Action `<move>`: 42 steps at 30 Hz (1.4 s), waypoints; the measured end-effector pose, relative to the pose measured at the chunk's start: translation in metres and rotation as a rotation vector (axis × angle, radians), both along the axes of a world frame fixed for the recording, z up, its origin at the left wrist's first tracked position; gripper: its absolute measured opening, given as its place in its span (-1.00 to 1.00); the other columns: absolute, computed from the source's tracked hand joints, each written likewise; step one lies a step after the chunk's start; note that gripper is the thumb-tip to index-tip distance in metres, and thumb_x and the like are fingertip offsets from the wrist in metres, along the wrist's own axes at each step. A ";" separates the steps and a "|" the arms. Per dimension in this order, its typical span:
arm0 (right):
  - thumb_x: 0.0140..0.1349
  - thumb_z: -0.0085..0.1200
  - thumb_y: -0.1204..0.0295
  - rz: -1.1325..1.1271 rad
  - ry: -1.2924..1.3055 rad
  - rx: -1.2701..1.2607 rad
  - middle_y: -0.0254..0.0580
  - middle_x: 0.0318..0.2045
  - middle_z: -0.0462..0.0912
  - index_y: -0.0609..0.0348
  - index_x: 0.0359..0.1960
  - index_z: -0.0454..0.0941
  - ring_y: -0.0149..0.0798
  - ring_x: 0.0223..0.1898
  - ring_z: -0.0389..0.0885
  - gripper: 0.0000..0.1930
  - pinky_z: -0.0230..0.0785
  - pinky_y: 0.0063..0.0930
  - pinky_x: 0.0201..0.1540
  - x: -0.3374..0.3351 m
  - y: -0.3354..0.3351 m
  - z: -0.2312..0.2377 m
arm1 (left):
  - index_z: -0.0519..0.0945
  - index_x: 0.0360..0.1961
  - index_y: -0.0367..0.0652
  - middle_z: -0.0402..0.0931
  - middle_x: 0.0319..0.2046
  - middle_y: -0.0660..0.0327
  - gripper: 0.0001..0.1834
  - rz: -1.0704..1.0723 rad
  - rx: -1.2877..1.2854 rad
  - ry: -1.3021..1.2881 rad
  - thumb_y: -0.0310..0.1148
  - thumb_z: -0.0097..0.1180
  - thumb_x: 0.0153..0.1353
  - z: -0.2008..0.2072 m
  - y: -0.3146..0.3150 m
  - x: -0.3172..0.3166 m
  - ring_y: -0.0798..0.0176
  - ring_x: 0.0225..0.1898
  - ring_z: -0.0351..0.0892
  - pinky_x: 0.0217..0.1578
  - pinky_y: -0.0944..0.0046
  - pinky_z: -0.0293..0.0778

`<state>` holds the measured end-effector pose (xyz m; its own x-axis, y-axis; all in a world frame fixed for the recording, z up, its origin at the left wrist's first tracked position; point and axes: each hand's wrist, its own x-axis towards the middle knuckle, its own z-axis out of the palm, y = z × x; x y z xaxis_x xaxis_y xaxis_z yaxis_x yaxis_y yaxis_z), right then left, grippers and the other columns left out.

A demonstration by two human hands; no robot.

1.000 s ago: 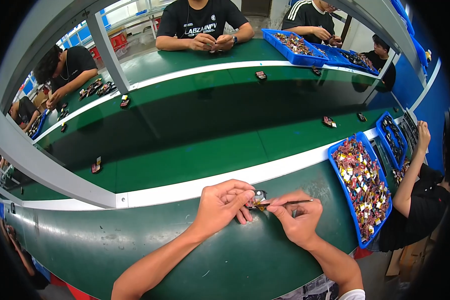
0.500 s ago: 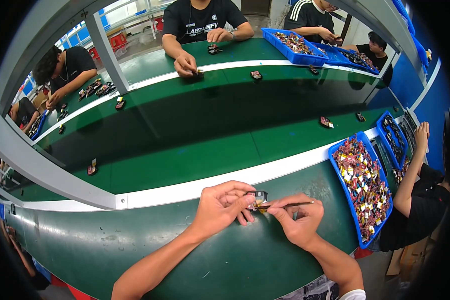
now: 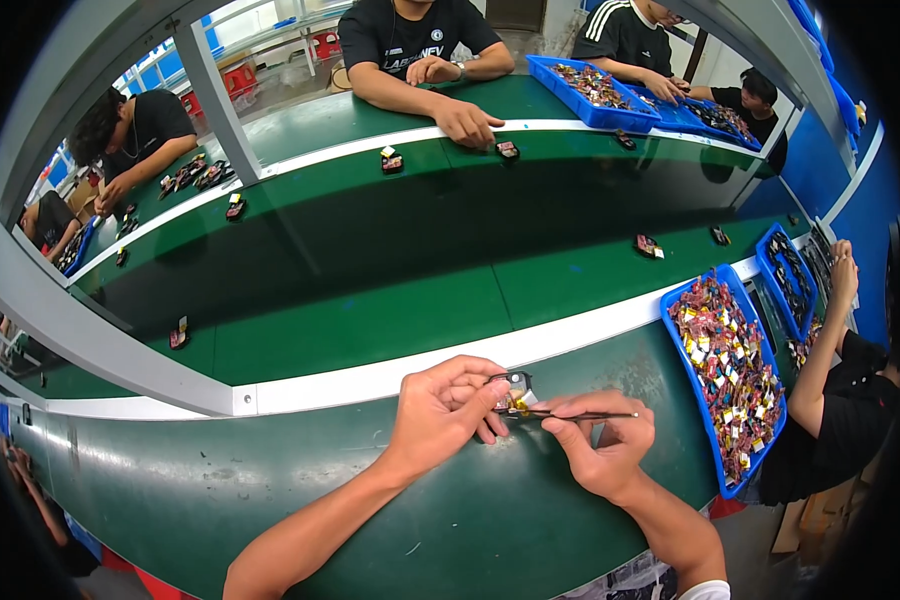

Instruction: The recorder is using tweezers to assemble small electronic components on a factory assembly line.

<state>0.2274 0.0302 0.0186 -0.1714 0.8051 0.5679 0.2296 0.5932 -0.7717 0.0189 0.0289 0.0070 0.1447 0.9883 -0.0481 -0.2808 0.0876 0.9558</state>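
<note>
My left hand [image 3: 437, 418] grips a small black plastic housing [image 3: 519, 383] between thumb and fingers, above the near green worktop. A small board and a yellow-and-white part [image 3: 522, 400] show inside the housing, partly covered by my thumb. My right hand [image 3: 610, 446] pinches a thin dark tool that looks like tweezers [image 3: 610, 415], lying nearly level. Its left tip reaches the housing's lower edge beside the yellow part; whether it grips anything there is too small to tell.
Right of my hands stands a blue tray [image 3: 720, 380] heaped with small wired boards. Beyond a white rail [image 3: 370, 370] runs a green conveyor belt [image 3: 370, 325] carrying several housings [image 3: 649, 246]. A grey frame post [image 3: 100, 340] crosses the left. Several people work around, one person's arm [image 3: 828, 350] near the right trays.
My right hand and the tweezers have shifted slightly right, and the housing has tilted a little. Across the belt, a person has let go of a housing and moved that hand rightward. Belt items drift slightly left.
</note>
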 end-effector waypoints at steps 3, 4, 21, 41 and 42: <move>0.01 0.41 0.65 0.016 -0.041 0.107 -0.16 -0.38 0.82 0.22 -0.40 0.67 -0.54 -0.79 0.39 -0.84 0.24 -0.65 -0.61 0.000 0.002 -0.001 | 0.59 -0.04 -0.42 0.68 -0.36 0.10 -0.80 0.013 0.008 -0.004 -0.50 0.18 0.41 -0.001 0.000 -0.001 0.30 -0.46 0.73 -0.53 0.38 0.62; 0.01 0.41 0.65 0.026 -0.054 0.112 -0.17 -0.39 0.82 0.20 -0.40 0.67 -0.54 -0.79 0.39 -0.84 0.24 -0.65 -0.60 0.000 0.003 -0.001 | 0.59 -0.04 -0.42 0.67 -0.36 0.10 -0.80 0.009 0.009 -0.011 -0.50 0.18 0.41 -0.004 0.001 0.000 0.30 -0.46 0.73 -0.53 0.38 0.63; 0.02 0.42 0.63 -0.005 -0.102 0.098 -0.15 -0.33 0.83 0.21 -0.37 0.69 -0.54 -0.79 0.36 -0.84 0.21 -0.65 -0.65 0.001 0.004 -0.004 | 0.57 -0.01 -0.46 0.69 -0.29 -0.01 -0.77 -0.017 0.004 0.000 -0.52 0.17 0.41 -0.005 0.004 0.002 0.21 -0.44 0.75 -0.55 0.35 0.64; 0.01 0.39 0.66 -0.002 -0.101 0.108 -0.22 -0.41 0.82 0.18 -0.45 0.72 -0.55 -0.80 0.33 -0.88 0.19 -0.64 -0.64 0.000 0.004 -0.004 | 0.56 0.01 -0.46 0.70 -0.30 -0.01 -0.76 -0.003 -0.064 0.056 -0.51 0.18 0.40 0.004 -0.003 0.007 0.21 -0.42 0.77 -0.53 0.34 0.66; 0.01 0.39 0.66 -0.005 -0.103 0.107 -0.22 -0.41 0.82 0.18 -0.45 0.72 -0.55 -0.80 0.33 -0.88 0.19 -0.64 -0.64 0.000 0.004 -0.003 | 0.56 0.01 -0.46 0.70 -0.30 -0.01 -0.76 -0.007 -0.064 0.054 -0.51 0.18 0.40 0.004 -0.003 0.009 0.21 -0.42 0.77 -0.53 0.34 0.66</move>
<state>0.2279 0.0342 0.0153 -0.2292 0.7418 0.6303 0.3076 0.6695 -0.6761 0.0275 0.0260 0.0111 0.1466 0.9820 -0.1192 -0.2283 0.1508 0.9618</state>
